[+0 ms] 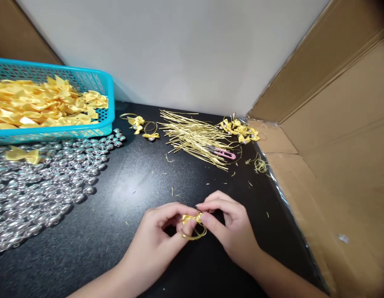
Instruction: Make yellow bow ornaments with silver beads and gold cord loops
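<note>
Left hand (156, 234) and right hand (233, 225) pinch a yellow ribbon bow (187, 217) with thin gold-cord loop (194, 238) between them — likely for steadiness.

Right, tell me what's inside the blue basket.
A heap of yellow ribbon bows lies in the basket. Whatever sits beneath the heap is covered, and the basket's left end is out of frame.

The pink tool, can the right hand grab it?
Probably yes: nothing tall stands between the right hand and the pink tool, but that hand is busy at the yellow bow.
</note>
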Demonstrator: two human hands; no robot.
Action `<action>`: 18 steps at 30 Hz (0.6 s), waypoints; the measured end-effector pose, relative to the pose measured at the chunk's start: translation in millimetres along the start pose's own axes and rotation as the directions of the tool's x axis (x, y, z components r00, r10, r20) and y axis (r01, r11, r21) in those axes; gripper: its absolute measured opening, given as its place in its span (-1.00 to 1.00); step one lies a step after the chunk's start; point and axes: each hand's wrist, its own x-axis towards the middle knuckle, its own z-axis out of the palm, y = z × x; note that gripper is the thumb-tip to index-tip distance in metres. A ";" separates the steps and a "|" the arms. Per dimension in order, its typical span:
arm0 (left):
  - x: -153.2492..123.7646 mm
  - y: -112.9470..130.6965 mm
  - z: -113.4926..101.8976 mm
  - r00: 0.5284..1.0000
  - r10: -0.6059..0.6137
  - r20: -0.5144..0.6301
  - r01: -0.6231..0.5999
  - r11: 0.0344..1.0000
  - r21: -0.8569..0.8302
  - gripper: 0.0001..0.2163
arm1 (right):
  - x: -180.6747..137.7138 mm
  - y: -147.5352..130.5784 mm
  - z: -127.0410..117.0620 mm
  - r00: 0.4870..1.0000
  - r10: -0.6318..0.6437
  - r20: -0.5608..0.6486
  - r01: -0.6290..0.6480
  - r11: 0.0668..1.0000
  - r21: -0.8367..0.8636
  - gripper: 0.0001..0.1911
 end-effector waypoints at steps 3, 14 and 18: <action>-1.7 -4.2 1.4 1.000 0.007 0.028 -0.009 0.999 0.054 -0.84 | 0.4 2.1 0.6 0.995 0.076 0.060 -0.082 0.990 0.111 -0.86; -1.0 -1.5 -0.5 0.997 0.017 0.078 -0.023 0.997 0.079 -0.79 | 3.4 3.2 -1.1 0.965 0.198 0.170 -0.241 0.928 0.284 -0.92; -2.5 -1.4 0.2 0.997 0.012 0.070 -0.018 0.996 0.082 -0.81 | 3.4 2.7 -1.1 0.966 0.191 0.177 -0.230 0.944 0.235 -0.91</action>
